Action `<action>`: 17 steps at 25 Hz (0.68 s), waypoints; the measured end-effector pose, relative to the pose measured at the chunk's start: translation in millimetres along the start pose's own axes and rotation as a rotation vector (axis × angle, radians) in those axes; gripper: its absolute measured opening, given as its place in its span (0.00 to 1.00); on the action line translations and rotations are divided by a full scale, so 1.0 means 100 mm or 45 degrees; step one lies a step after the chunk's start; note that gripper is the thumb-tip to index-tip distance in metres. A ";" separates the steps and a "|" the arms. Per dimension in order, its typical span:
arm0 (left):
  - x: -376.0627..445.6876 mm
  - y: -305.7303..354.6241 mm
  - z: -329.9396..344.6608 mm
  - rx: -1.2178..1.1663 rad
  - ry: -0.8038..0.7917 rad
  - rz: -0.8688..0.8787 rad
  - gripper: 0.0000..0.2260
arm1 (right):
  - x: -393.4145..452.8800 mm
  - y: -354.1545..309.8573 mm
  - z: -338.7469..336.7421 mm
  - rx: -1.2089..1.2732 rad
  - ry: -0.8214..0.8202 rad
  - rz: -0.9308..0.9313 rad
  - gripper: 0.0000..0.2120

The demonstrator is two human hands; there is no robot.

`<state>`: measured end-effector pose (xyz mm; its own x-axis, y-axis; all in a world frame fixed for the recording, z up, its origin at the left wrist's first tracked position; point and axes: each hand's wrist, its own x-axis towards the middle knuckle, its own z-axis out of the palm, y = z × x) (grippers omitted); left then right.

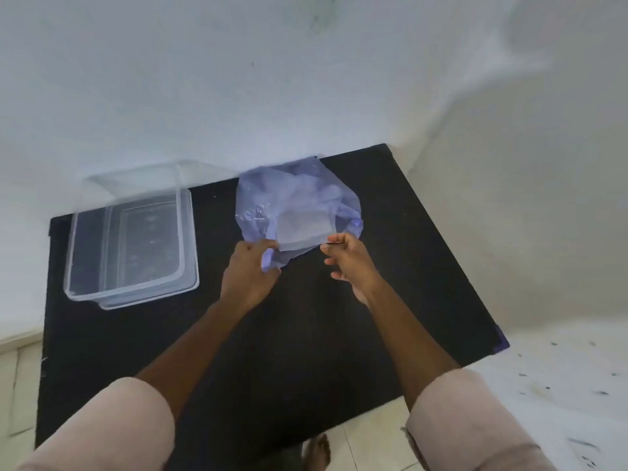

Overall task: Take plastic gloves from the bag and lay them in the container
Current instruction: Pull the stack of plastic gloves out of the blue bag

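Bag (295,198) sits mid-frame; left hand (249,270) pinches its mouth, right hand (346,256) half-curled, barely nipping a glove (302,232) edge. Flimsy, slippery stuff, so grab near that edge. Container (85,253) waits left.

It looked like a plain home room: white walls (306,79), tiled floor (370,447), a black table (306,334)

Bluish-violet bag (299,202), black table (306,334)
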<state>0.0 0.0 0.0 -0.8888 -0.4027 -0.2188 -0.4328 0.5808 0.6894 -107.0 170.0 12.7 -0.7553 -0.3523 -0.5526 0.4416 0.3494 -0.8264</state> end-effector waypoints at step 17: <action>1.27 -0.26 0.20 0.056 0.093 -0.084 0.29 | 1.36 -0.07 0.45 0.511 0.514 0.075 0.09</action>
<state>-104.7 -51.6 -59.6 -0.8455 -0.4907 -0.2106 -0.4976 0.5812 0.6439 -190.5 80.3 -61.5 -0.8141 0.0448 -0.5790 0.5785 -0.0263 -0.8153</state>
